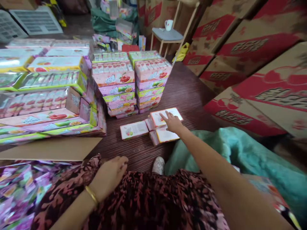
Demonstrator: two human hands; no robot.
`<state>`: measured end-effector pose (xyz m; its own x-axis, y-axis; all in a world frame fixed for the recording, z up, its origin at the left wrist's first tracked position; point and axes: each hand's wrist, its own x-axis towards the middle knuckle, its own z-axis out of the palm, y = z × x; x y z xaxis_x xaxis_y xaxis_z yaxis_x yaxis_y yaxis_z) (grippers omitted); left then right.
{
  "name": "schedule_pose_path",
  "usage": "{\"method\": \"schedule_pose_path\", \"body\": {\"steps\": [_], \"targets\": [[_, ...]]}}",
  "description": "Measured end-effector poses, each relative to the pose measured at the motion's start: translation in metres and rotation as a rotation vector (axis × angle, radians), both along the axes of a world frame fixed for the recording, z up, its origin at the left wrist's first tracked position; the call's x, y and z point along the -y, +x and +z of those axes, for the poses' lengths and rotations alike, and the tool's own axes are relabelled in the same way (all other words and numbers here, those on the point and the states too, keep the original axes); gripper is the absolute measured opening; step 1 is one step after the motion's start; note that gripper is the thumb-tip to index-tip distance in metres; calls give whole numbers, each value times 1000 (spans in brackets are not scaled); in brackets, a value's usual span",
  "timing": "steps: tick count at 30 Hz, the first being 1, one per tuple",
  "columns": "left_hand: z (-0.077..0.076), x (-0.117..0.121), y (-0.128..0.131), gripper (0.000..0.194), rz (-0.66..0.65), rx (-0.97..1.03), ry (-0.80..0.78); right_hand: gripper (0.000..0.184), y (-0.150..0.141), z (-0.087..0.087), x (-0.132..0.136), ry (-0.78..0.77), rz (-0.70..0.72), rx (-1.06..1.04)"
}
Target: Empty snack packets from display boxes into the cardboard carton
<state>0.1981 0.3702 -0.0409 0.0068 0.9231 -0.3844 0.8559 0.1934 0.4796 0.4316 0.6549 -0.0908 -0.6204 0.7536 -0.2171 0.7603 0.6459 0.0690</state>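
Note:
My right hand is stretched forward over a small white-topped carton, its fingers spread on or just above the top face. Under and beside it sits another carton with a yellow edge. A flat white and green carton lies on the floor to their left. My left hand rests on my knee over the patterned dark red cloth, fingers extended and nothing in them. A gold bracelet circles that wrist.
Stacks of fruit-printed display boxes stand ahead and left. Small purple sachets lie heaped at lower left by a cardboard flap. Large red-printed cartons line the right, near a green sack. A chair holds a mug.

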Motion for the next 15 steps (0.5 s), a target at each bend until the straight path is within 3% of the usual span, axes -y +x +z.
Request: {"method": "schedule_pose_path", "body": {"steps": [5,9,12,15], "targets": [[4,-8,16,37,-105,-55,-339,115,-40,-62,-73,-153,26,121],[6,-20,18,39,-109,34,-435,104,-46,-90,-97,-159,75,31],[5,-21,18,38,-125,17,-461,114,-44,-87,-89,-68,133,31],[4,-17,21,37,-132,-11,-399,121,-48,-61,-72,-40,-23,9]]}}
